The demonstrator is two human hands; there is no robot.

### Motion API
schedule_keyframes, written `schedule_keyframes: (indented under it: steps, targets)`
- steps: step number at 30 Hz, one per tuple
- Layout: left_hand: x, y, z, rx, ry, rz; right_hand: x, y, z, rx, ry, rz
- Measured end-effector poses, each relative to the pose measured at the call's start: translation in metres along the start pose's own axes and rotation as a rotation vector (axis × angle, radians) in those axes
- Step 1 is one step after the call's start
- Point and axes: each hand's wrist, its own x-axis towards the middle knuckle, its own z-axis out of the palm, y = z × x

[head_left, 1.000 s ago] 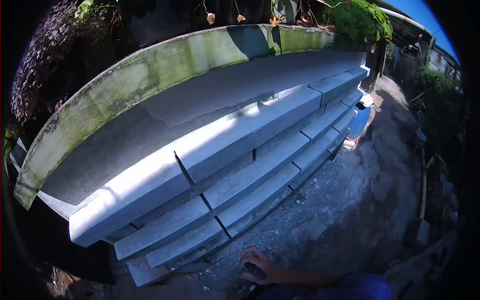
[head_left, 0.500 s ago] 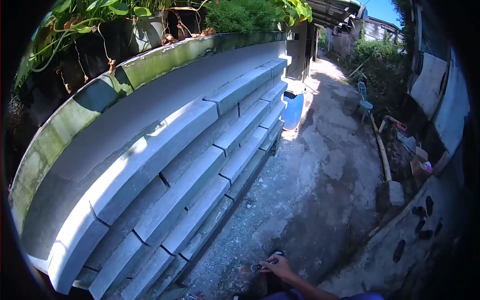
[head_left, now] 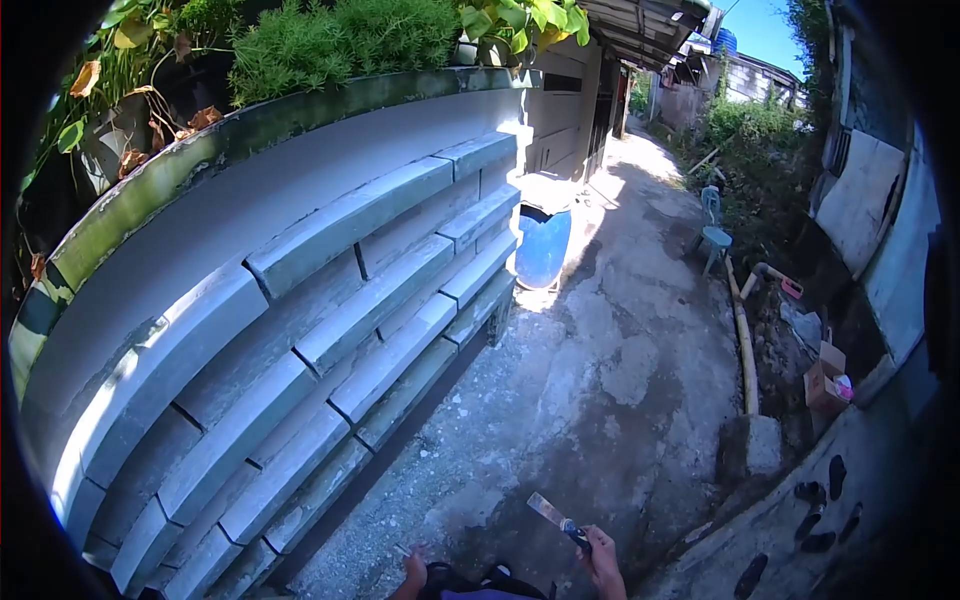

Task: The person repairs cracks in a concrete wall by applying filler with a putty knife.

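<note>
Scraper (head_left: pixel 559 524), at the near side of the scene, just right of the middle, seen against grey concrete ground (head_left: pixel 570 410). Flat, straight-ended blade, pale and dull with brownish patches, pointing far and left; dark handle with a lighter band close to the blade. Gripped by that handle in the right hand (head_left: pixel 602 562), fingers curled round, blade uncovered and well apart from the stepped blocks. Left hand (head_left: pixel 414 570), near and farther left, well apart from the right one; something thin and pale at the fingertips, too small to name, so no telling whether closed on anything. Between both hands, at the near edge, a strip of purple clothing (head_left: pixel 480 595). Along the left, stepped rows of blue-grey blocks (head_left: pixel 380 285) with dark gaps between, running from near to far beneath a green-stained ledge (head_left: pixel 200 160) topped with leafy plants (head_left: pixel 300 55). Just beyond the far end of the rows, a blue barrel (head_left: pixel 543 250) in sunlight. Far right, a pale blue-green chair (head_left: pixel 716 237); closer, a long pole (head_left: pixel 745 345) and an open cardboard box (head_left: pixel 825 390). Near right, several dark slippers (head_left: pixel 837 477) scattered on concrete.
</note>
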Motion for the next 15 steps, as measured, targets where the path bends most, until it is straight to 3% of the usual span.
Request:
schedule_keyframes:
  steps: [3, 6, 8, 12, 13, 15]
  targets:
    - [0.029, 0.026, 0.118, 0.479, -0.488, 0.126, 0.044, -0.054, -0.038, 0.167, 0.097, -0.153]
    - [0.047, 0.053, 0.214, 0.626, -0.729, 0.411, 0.086, -0.094, -0.051, 0.292, 0.244, -0.194]
    - [0.073, 0.053, 0.252, 0.670, -0.713, 0.374, 0.113, -0.120, -0.041, 0.353, 0.365, -0.238]
    - [0.093, 0.082, 0.317, 0.550, -0.535, 0.097, 0.171, -0.137, -0.046, 0.258, 0.219, -0.241]
    - [0.128, 0.060, 0.312, 0.589, -0.486, 0.161, 0.189, -0.138, -0.045, 0.265, 0.172, -0.235]
    - [0.191, 0.025, 0.296, 0.444, -0.356, 0.059, 0.226, -0.146, -0.040, 0.270, 0.108, -0.211]
